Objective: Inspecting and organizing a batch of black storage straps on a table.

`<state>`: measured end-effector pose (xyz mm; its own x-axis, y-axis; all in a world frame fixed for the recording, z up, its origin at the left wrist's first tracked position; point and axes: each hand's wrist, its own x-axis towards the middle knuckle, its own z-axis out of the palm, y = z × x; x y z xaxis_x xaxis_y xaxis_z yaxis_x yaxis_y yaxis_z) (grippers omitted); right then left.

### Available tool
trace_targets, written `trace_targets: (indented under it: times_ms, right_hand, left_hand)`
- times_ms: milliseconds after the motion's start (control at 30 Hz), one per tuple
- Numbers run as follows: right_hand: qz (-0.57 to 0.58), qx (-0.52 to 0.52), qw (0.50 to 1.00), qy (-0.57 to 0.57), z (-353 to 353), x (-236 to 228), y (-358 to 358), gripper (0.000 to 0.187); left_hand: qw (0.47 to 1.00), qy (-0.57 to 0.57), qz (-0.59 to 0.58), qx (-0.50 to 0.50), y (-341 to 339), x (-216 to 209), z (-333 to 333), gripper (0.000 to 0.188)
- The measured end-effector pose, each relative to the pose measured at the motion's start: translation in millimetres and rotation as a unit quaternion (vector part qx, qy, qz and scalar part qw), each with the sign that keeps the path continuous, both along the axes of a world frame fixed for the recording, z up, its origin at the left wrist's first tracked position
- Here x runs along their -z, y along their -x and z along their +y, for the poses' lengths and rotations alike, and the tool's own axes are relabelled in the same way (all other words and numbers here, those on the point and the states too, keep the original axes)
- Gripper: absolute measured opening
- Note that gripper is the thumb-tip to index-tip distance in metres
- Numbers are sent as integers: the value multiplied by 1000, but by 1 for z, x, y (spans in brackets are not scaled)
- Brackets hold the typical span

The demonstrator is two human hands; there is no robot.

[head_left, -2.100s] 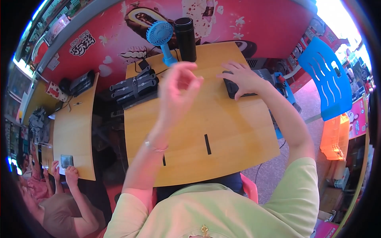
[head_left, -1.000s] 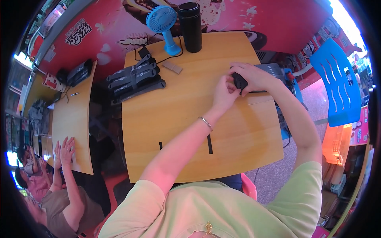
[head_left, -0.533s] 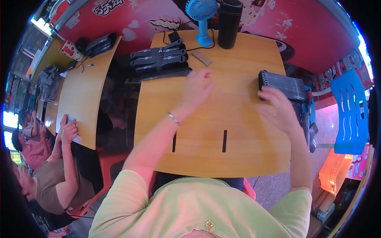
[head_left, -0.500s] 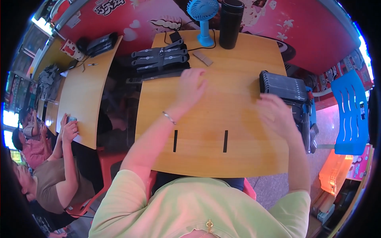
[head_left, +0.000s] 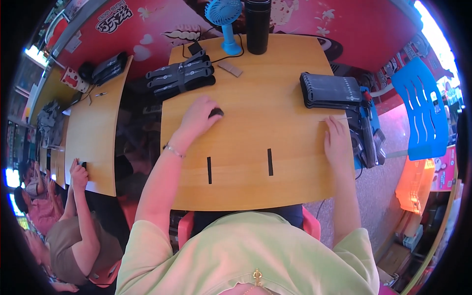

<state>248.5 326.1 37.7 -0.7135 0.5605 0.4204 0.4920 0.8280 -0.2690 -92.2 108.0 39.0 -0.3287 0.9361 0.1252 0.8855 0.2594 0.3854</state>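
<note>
My left hand (head_left: 197, 119) is closed around a small rounded black object (head_left: 216, 112), low over the left part of the wooden table (head_left: 246, 137). What exactly the object is I cannot make out. At the table's right edge, my right hand (head_left: 337, 140) has its fingers stretched out and the thumb apart. Its fingertips touch a thin, light rod (head_left: 345, 118) lying crosswise. Beyond my left hand lies a stack of dark grey strapped pieces (head_left: 182, 77). Just past my right hand sits a stack of flat black pieces (head_left: 330, 91). Two short black strips (head_left: 270, 162) mark the near tabletop.
Along the back stand a blue fan (head_left: 223, 19) with a cable, a black bottle (head_left: 257, 27) and a small brown piece (head_left: 230, 68). A blue chair (head_left: 420, 110) and an orange crate (head_left: 415, 184) are at right. Leftward, a person (head_left: 78, 226) works at another table (head_left: 93, 142).
My left hand has drawn back from the strapped stack toward me, now with the black object in it. My right hand has come down beside the rod. The whole view has shifted slightly.
</note>
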Motion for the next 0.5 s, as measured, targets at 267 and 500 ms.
trace_targets:
  times_ms: [267, 500]
  right_hand:
    - [-81, 14, 996, 22, -2, -4, -7, 28]
    - [-167, 33, 983, 64, -38, -2, 13, 28]
  left_hand:
    - [984, -179, 10, 15, -69, -95, -72, 23]
    - [921, -346, -163, -71, -109, -102, -116, 30]
